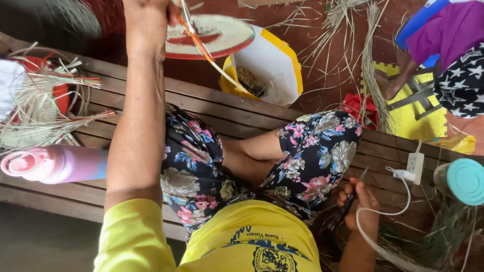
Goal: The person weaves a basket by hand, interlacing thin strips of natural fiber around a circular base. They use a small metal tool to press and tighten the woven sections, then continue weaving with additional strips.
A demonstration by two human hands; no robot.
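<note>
- Left hand (146,17) is stretched way out up top, fingers closed around the edge of a round woven disc (214,35) in cream and red, holding it up off the bench with loose straw strips (201,48) trailing down from it.
- Right hand (359,204) is down low by the right thigh, well apart from the other one, curled around a thin dark tool (350,201); can't tell exactly what the tool is, it's too small and half hidden.
- The disc hangs over the far edge of the wooden bench (217,108), right above a white and yellow bag (275,65) standing open on the red floor.
- On the bench to the left there's a pink bottle (50,163) lying on its side, and behind it a pile of straw bundles (45,106) over something red.
- To the right: a white power strip (415,167) with a white cable (383,211) looping past the right wrist, and a teal lid (466,181) near the edge.
- Another person (443,50) in purple sits top right on a yellow mat (418,113), with more loose straw around.
</note>
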